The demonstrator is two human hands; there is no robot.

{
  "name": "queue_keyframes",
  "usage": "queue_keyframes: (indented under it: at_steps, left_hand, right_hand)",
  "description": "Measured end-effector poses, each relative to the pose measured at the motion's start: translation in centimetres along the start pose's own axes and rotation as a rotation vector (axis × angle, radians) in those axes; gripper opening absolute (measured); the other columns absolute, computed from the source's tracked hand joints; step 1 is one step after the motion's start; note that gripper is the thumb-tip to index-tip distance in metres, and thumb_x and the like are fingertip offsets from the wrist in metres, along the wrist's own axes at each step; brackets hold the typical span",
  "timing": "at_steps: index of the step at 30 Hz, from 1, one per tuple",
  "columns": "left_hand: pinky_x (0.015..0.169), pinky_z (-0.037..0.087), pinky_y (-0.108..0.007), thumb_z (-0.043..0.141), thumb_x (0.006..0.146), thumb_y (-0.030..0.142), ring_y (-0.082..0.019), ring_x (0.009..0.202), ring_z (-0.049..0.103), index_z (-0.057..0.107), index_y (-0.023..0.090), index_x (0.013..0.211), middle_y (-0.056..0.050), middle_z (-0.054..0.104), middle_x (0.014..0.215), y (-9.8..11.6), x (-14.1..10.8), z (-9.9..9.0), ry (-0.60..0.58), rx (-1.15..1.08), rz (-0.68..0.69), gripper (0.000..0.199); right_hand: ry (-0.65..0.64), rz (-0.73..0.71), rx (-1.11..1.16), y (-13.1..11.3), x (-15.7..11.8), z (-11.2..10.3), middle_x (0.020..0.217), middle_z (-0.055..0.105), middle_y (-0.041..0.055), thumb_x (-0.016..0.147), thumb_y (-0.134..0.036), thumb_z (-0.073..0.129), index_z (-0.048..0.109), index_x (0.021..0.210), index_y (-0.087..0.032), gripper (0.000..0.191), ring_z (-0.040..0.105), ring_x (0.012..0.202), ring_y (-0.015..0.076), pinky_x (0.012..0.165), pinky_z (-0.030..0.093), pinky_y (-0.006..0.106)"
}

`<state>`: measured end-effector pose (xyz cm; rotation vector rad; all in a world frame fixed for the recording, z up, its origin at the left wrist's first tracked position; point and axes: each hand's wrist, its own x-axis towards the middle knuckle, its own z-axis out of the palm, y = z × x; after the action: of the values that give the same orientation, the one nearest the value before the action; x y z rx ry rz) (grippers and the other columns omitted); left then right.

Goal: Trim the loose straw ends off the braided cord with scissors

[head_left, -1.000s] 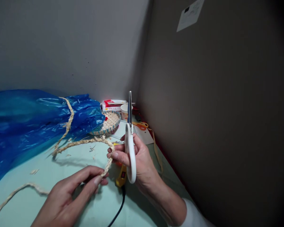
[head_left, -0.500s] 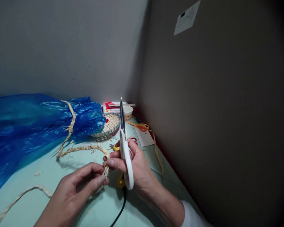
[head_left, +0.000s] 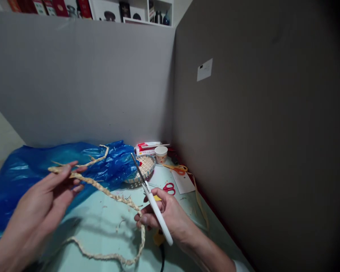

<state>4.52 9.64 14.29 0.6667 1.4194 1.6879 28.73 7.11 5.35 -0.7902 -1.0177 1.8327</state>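
Note:
A braided straw rope [head_left: 107, 192] stretches between my two hands. My left hand [head_left: 55, 189] pinches it over the blue plastic at the left, where the rope doubles back and a thin end points to the upper right. With thumb and fingertips my right hand [head_left: 161, 211] grips the rope farther along, and white-handled scissors [head_left: 157, 213] also sit in that hand, blades up and seemingly closed. Below the right hand the rope hangs down and curves left over the pale green table [head_left: 102, 226].
Blue plastic sheeting [head_left: 25, 170] covers the left back. Toward the corner are a woven basket [head_left: 147, 168], a paper cup [head_left: 161, 154], orange scissors [head_left: 180, 170], red-handled scissors [head_left: 169, 188] and a white card [head_left: 184, 183]. Grey panels [head_left: 87, 83] stand behind and at the right.
My left hand has moved left and up, away from the right hand, drawing the rope out between them. The scissors have tilted left, and the view has lifted to show a shelf.

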Motion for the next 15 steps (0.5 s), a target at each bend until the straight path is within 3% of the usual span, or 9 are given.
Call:
queue_keyframes:
  at_steps: [5, 6, 8, 11, 15]
  left_hand:
    - [0.052, 0.051, -0.013, 0.056, 0.099, 0.013, -0.006, 0.061, 0.059, 0.071, 0.016, 0.093, 0.001, 0.07, 0.087, 4.3, 1.5, 2.5, -0.123, 0.097, 0.221, 0.016]
    - [0.054, 0.053, -0.018, 0.06, 0.098, 0.017, -0.008, 0.064, 0.061, 0.07, 0.015, 0.099, -0.001, 0.071, 0.09, 4.9, 1.8, 3.3, -0.166, 0.146, 0.267, 0.011]
    - [0.072, 0.061, -0.036, 0.068, 0.095, 0.03, -0.019, 0.087, 0.071, 0.067, 0.017, 0.115, -0.006, 0.072, 0.111, 5.9, 2.3, 5.2, -0.241, 0.254, 0.371, 0.024]
    - [0.089, 0.059, -0.049, 0.066, 0.096, 0.036, -0.028, 0.109, 0.069, 0.064, 0.019, 0.128, -0.009, 0.068, 0.13, 6.8, 3.1, 8.5, -0.347, 0.419, 0.512, 0.037]
    - [0.09, 0.058, -0.05, 0.06, 0.1, 0.033, -0.027, 0.11, 0.069, 0.061, 0.017, 0.132, -0.01, 0.067, 0.131, 6.3, 4.5, 12.1, -0.483, 0.651, 0.532, 0.036]
  right_hand:
    - [-0.046, 0.008, 0.006, 0.1, 0.1, -0.4, 0.069, 0.075, -0.0028, 0.043, -0.035, 0.103, 0.053, 0.093, -0.022, 0.071, 0.076, 0.071, 0.0174, 0.061, 0.047, 0.021]
    - [-0.052, 0.005, 0.003, 0.0, 0.1, -0.5, 0.07, 0.076, -0.0018, 0.043, -0.035, 0.103, 0.054, 0.093, -0.022, 0.071, 0.075, 0.071, 0.0168, 0.061, 0.047, 0.02]
    - [-0.064, -0.012, -0.006, -0.1, 0.1, -0.5, 0.072, 0.077, -0.0002, 0.045, -0.037, 0.102, 0.053, 0.094, -0.021, 0.071, 0.075, 0.071, 0.0163, 0.062, 0.047, 0.021]
    - [-0.083, -0.039, 0.001, -0.5, 0.0, -0.5, 0.079, 0.079, 0.002, 0.05, -0.042, 0.101, 0.052, 0.094, -0.021, 0.069, 0.076, 0.072, 0.0166, 0.064, 0.048, 0.022]
    - [-0.107, -0.066, 0.056, -0.9, 0.0, -0.5, 0.081, 0.08, 0.0027, 0.051, -0.04, 0.101, 0.05, 0.094, -0.022, 0.069, 0.077, 0.071, 0.0163, 0.065, 0.05, 0.023]
